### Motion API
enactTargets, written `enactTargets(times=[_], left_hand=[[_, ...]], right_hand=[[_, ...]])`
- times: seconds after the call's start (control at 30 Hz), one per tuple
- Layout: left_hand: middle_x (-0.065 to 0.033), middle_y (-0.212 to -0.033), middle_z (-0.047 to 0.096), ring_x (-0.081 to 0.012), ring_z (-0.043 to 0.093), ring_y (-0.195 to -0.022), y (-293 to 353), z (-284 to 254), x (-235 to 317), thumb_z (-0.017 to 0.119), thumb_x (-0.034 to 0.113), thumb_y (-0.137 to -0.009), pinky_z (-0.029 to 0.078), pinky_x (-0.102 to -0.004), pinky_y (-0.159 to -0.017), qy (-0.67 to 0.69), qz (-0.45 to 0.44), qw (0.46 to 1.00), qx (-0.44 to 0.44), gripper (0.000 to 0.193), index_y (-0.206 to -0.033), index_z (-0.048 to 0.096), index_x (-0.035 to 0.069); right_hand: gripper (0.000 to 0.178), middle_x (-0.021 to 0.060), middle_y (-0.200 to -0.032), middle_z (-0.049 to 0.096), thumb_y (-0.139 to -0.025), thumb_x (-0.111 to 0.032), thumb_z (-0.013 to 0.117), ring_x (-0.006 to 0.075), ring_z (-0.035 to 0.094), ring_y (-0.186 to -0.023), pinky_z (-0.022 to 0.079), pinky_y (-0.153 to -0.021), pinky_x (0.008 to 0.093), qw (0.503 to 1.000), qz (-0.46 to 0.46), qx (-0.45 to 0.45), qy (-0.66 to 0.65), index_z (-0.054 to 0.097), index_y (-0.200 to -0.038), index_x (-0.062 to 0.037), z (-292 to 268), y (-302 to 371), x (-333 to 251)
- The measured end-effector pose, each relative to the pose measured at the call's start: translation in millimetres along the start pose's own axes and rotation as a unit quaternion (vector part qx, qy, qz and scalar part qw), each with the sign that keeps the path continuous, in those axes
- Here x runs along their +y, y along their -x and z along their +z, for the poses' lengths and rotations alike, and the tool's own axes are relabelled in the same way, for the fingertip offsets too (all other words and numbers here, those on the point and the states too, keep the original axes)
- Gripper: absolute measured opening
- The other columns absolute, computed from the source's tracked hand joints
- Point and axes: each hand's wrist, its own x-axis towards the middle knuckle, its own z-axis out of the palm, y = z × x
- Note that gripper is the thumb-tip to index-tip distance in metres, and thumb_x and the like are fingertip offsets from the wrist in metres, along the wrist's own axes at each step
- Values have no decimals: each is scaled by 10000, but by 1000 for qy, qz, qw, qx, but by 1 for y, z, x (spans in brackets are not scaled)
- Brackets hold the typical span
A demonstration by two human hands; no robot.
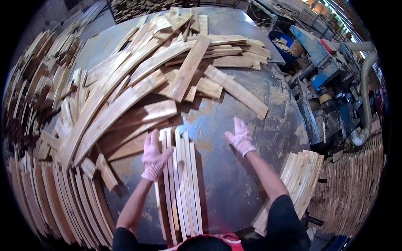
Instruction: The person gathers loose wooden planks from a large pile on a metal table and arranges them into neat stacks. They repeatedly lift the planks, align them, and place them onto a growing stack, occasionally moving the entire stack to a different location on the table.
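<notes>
My left hand [155, 157], in a pale pink knit glove, is at the left side of a row of narrow wooden boards [183, 167] standing on edge on the metal table. Its fingers are stretched forward and its thumb reaches over the leftmost boards; whether it presses on them I cannot tell. Off to the right, my right hand [241, 137], gloved the same way, hovers over bare tabletop with fingers apart, holding nothing. Just beyond it lies a loose plank [240, 93] pointing toward the hand.
A jumbled heap of boards [134, 94] covers the table's [226, 167] far left. Stacked boards [58, 196] line the left edge. Another board pile [299, 175] sits by my right elbow. At the right stand a blue machine [320, 54] with a hose and a blue bin [284, 47].
</notes>
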Motion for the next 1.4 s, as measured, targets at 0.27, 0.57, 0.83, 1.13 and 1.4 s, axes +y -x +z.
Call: enactTargets(times=[0.27,0.57,0.83,1.13,1.4], left_hand=[[-258,-1544,397,-444,392,-1419,-256,129,32,772,588,-751,333,-528,-1153,-259,53,964,-21,1090,-1595,284,102],[-258,-1309,597,-370,662,-1085,-178,18,3,621,450,-965,566,-559,-916,699,-210,640,-242,782,-1521,368,-38],[-142,-1301,639,-251,675,-1132,69,-107,-39,869,458,-689,559,-398,-974,538,-246,773,-229,1062,-1527,403,0],[-106,-1368,640,-227,596,-1241,312,-94,-101,711,234,-844,473,-357,-1055,275,-330,783,-450,669,-1471,529,88],[-191,-1445,529,-373,558,-1289,39,-80,-109,722,254,-815,506,-425,-1057,-75,0,997,-19,717,-1473,480,102]], right_hand=[[1080,220,-1532,439,-733,-566,788,397,439,-1399,350,-1170,482,977,152,-27,147,308,-1586,-112,-67,-186,38],[456,-2,-664,599,-967,-548,652,136,576,-585,500,-513,335,922,75,-120,-361,725,-884,-105,-31,40,8],[780,268,-1252,603,-908,-647,596,432,619,-1164,553,-921,475,921,18,-382,-72,538,-1347,-5,81,302,-60],[832,266,-1494,473,-874,-416,745,423,460,-1382,369,-1178,476,976,-190,83,-64,417,-1514,4,19,-30,-124],[1102,249,-1611,320,-718,-462,833,444,314,-1488,270,-1228,511,959,-147,-25,243,280,-1564,-24,34,-197,-212]])
